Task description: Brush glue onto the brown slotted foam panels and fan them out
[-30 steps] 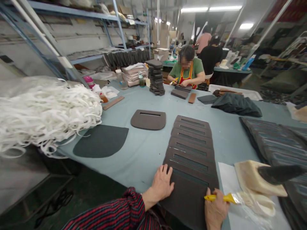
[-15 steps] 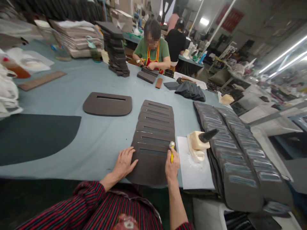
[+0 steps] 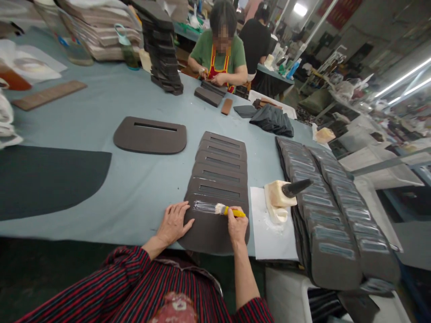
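The left hand point(image 3: 174, 223), fingers spread, presses flat on the dark slotted panel point(image 3: 215, 237) at lower centre, bracing it on the table point(image 3: 134, 197) against brush strokes; to its right, the right hand point(image 3: 237, 226) pinches a yellow-handled brush point(image 3: 234, 211), bristles laid on a white streak point(image 3: 204, 206).

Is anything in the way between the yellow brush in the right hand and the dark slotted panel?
Nothing visible does. The yellow brush in the right hand touches the dark slotted panel at a white streak; the left hand lies flat to one side.
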A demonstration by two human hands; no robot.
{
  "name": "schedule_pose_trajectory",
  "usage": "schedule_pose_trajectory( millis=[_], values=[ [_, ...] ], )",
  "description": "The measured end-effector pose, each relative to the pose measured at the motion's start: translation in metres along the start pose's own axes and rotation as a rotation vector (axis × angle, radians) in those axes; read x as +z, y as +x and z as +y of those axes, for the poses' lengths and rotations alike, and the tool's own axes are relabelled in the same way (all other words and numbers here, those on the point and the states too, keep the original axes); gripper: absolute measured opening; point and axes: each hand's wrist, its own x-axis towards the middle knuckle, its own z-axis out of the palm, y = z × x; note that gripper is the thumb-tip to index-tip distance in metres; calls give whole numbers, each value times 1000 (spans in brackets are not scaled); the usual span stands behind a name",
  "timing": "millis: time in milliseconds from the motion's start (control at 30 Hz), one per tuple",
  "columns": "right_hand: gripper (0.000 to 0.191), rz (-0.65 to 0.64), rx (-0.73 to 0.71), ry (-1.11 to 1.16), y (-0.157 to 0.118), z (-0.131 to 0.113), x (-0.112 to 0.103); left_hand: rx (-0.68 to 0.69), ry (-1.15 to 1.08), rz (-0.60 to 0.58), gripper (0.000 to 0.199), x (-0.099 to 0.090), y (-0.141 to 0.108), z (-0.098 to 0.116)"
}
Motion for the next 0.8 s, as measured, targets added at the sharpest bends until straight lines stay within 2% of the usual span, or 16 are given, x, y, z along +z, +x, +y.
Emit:
schedule_pose_trajectory(
  millis=[100, 133, 200, 267, 333, 400, 467, 533, 633, 733, 800],
  values=[
    [24, 154, 0, -208, 6, 13, -28, -3, -5, -6, 42, 0, 1, -1],
    [25, 206, -14, -263, 5, 9, -28, -4, -7, -6, 42, 0, 1, -1],
    [26, 249, -76, -273, -1, -7, -13, -2, -6, -4, 42, 1, 0, -2],
    [25, 164, -187, -158, -11, -27, 13, 2, -1, 1, 42, 2, 0, -2],
    [23, -26, -305, -42, -16, -40, 35, 4, 3, 8, 43, 4, -1, -2],
    [21, -115, -284, 4, -14, -37, 37, 5, 4, 12, 44, 6, -1, -2],
    [21, -59, -146, -15, -5, -20, 19, 8, 6, 8, 45, 8, -1, -3],
    [22, 80, -15, -106, 4, 0, -10, 13, 10, 3, 45, 9, -1, -3],
    [25, 212, 15, -251, 13, 18, -43, 15, 16, 3, 46, 9, -2, -4],
    [27, 154, -5, -197, 12, 20, -50, 15, 19, 15, 46, 9, -1, -3],
    [27, 177, 33, -171, 10, 19, -48, 19, 21, 23, 46, 9, -1, -3]
  ],
)
